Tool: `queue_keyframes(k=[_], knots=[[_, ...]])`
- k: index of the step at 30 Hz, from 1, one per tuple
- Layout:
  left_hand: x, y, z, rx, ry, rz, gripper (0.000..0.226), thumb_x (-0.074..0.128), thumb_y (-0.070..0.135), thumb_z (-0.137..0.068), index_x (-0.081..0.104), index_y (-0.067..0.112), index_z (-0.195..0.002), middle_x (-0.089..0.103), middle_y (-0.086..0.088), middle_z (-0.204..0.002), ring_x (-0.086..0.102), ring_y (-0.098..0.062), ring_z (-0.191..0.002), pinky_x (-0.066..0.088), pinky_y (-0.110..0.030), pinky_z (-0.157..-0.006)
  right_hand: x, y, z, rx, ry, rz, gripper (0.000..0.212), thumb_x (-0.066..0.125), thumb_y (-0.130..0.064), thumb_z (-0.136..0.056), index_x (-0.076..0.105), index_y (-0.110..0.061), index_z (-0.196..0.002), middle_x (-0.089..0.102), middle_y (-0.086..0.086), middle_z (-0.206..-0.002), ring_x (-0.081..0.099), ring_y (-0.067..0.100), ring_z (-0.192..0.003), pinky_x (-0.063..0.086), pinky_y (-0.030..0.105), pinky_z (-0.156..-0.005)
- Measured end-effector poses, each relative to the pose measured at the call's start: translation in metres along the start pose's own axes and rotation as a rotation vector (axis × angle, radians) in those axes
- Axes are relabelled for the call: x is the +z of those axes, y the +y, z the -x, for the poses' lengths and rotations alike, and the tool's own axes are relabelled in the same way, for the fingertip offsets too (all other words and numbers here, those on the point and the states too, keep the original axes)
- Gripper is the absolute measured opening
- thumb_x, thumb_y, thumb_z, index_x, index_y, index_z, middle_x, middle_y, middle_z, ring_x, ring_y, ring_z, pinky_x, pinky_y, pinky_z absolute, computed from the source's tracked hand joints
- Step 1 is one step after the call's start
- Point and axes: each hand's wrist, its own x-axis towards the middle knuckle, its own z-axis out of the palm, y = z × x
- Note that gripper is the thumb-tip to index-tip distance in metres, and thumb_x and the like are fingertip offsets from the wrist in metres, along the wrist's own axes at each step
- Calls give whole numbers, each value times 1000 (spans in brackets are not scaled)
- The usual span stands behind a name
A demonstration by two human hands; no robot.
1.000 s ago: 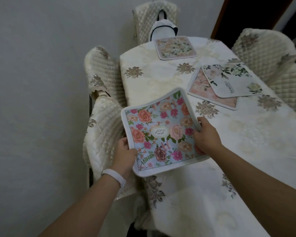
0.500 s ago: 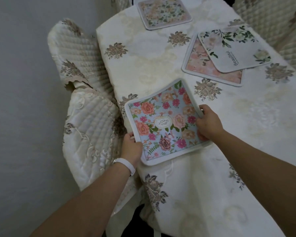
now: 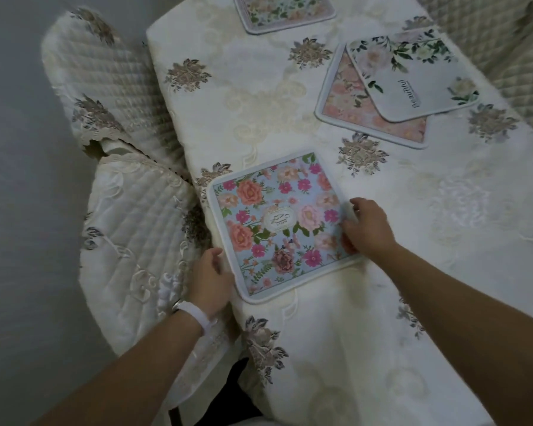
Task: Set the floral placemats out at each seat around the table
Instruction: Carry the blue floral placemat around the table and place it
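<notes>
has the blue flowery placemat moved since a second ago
Yes. The blue placemat was held curled above the table edge; it now lies flat on the tablecloth, beside the brown flower motif, with the left hand and right hand at its sides.

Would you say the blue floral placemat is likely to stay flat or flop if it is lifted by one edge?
The blue floral placemat lies flat with crisp bound edges, so it probably keeps its shape with slight bending. It looks thin, so likely light. On the smooth tablecloth it may slide under the right hand.
</notes>
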Motion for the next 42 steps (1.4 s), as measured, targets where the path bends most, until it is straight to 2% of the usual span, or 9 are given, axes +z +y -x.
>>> queue_keyframes(k=[2, 5, 8, 11, 15, 25, 32, 37, 42], knots=[[2, -4, 5, 163, -40, -215, 54, 67, 15, -83, 47, 15, -134, 53, -11, -125, 53, -29, -112, 48, -41, -92, -2, 11, 9, -72, -53, 73, 52, 61, -32, -72, 59, -13, -120, 57, 12, -121, 53, 32, -111, 45, 38, -93], [13, -6, 21, 268, -132, -399, 78, 76, 36, -76, 38, 19, -142, 27, -7, -154, 32, -26, -137, 31, -38, -108, -8, 25, 24, -179, -112, 153, 51, 71, -32, -75, 60, -11, -120, 55, 13, -124, 51, 32, -112, 43, 38, -94], [21, -18, 30, 301, -168, -509, 98, 76, 52, -69, 24, 26, -149, 4, -3, -161, 16, -24, -145, 28, -40, -112, -12, 31, 37, -251, -169, 215, 66, 76, -47, -69, 56, -18, -124, 49, 12, -130, 47, 32, -116, 42, 38, -96], [22, -24, 31, 296, -190, -533, 104, 76, 54, -69, 16, 30, -151, -5, -2, -161, 10, -24, -146, 24, -41, -114, -17, 34, 42, -269, -219, 241, 73, 79, -45, -68, 51, -20, -131, 44, 11, -134, 41, 29, -121, 37, 35, -98], [24, -21, 31, 316, -165, -490, 97, 76, 47, -73, 20, 28, -150, -3, -2, -161, 12, -23, -146, 24, -39, -114, -17, 40, 39, -236, -266, 269, 88, 78, -46, -69, 37, -25, -143, 27, 9, -152, 26, 28, -137, 27, 36, -110], [27, -28, 28, 360, -158, -502, 94, 73, 50, -75, 18, 33, -150, -4, -1, -162, 13, -26, -146, 23, -41, -113, -16, 44, 37, -230, -275, 239, 87, 79, -43, -67, 39, -25, -142, 27, 8, -151, 27, 30, -136, 29, 40, -111], [24, -21, 34, 327, -190, -499, 93, 72, 47, -77, 16, 33, -150, -4, -1, -161, 16, -28, -145, 26, -40, -113, -20, 37, 43, -193, -330, 274, 89, 75, -45, -73, 30, -25, -148, 18, 10, -157, 22, 31, -141, 25, 41, -114], [9, -2, 54, 284, -123, -380, 84, 63, 47, -85, 18, 20, -150, 11, -4, -160, 16, -22, -145, 23, -39, -114, -26, 9, 60, -224, -238, 235, 66, 54, -64, -79, 47, -25, -131, 38, 11, -144, 36, 34, -133, 38, 45, -105], [-35, 31, 77, 561, 9, -475, 60, 52, 46, -86, 45, 18, -138, 42, -4, -146, 38, -24, -133, 33, -40, -109, -39, -43, 95, -412, -91, 222, 51, 56, -33, -92, 46, -15, -139, 44, 6, -145, 41, 25, -130, 37, 39, -104]])
